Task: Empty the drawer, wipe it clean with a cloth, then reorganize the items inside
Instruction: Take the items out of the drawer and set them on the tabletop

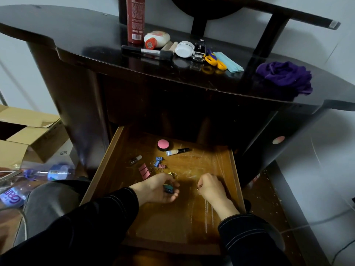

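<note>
— Hands?
— Left hand [160, 187] cups a few clips [169, 188] in curled fingers; right hand [210, 186] is fisted, contents unclear.
— Drawer [211, 164]?
— Open, both hands inside; blush compact [163, 144] further back, purple cloth [286, 77] up on the desk [86, 41].

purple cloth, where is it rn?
Head view: the purple cloth lies bunched on the right end of the dark tabletop, above the open drawer, just right of the blue sticks and yellow scissors.
</note>
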The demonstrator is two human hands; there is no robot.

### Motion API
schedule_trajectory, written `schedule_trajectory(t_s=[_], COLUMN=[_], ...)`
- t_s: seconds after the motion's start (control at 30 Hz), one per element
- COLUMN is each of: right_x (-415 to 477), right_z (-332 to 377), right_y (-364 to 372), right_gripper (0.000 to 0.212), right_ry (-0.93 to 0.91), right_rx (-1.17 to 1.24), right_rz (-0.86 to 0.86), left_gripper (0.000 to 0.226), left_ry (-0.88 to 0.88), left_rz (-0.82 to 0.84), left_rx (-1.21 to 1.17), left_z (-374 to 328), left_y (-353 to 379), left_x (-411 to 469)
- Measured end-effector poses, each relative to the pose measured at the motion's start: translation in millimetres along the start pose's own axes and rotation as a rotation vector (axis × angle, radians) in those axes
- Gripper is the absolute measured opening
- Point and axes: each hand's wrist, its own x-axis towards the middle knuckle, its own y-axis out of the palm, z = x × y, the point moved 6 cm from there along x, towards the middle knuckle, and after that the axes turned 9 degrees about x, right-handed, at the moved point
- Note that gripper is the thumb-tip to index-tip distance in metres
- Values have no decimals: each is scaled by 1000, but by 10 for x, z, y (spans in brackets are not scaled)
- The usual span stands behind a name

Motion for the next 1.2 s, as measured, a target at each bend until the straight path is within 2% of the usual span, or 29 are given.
schedule_trajectory(t_s=[0.1, 0.27, 0.37, 0.5, 0.57, 0.63, 0.7, 0.77, 0.83, 1.1, 1.17, 1.2], right_x=[34, -96, -201, -266, -223, -158, -148, -162, -168, -60, -51, -44], right_z=[-3, 205, 365, 477, 419, 240, 41, -64, -74, -57, -45, -31], right_y=[50, -41, 2, 71, 58, -31, -151, -150, -74, 103, 76, 29], right_gripper=[12, 6, 6, 11, 12, 15, 23, 23, 22, 21, 15, 22], right_ry=[-34, -142, -217, -251, -185, -62, 58, 153, 197, 87, 80, 81], right_rx=[176, 800, 836, 815, 830, 674, 268, -9, -137, -192, -174, -165], right_rz=[36, 196, 290, 410, 338, 109, -69, -38, 34, 88, 42, -14], left_gripper=[20, 28, 36, 40, 34, 24, 23, 22, 21, 18, 17, 17], left_ry=[-8, -62, -71, -55, -38, -21, -7, 7, 8, 10, 7, 6], left_rz=[-9, -36, 14, 77, 48, 33, 27, 31, 31, -11, -18, -20], left_rx=[-33, -151, -218, -185, -132, -61, -48, -50, -41, -30, -33, -33], left_z=[2, 13, 21, 11, 13, 20, 18, 3, 0, -4, -5, -6], left_y=[-7, -10, 62, 135, 86, 31, -9, -15, -3, -8, -4, -5], left_x=[11, 2, -4, 8, 20, 36, 49, 48, 50, 47, 53, 56])
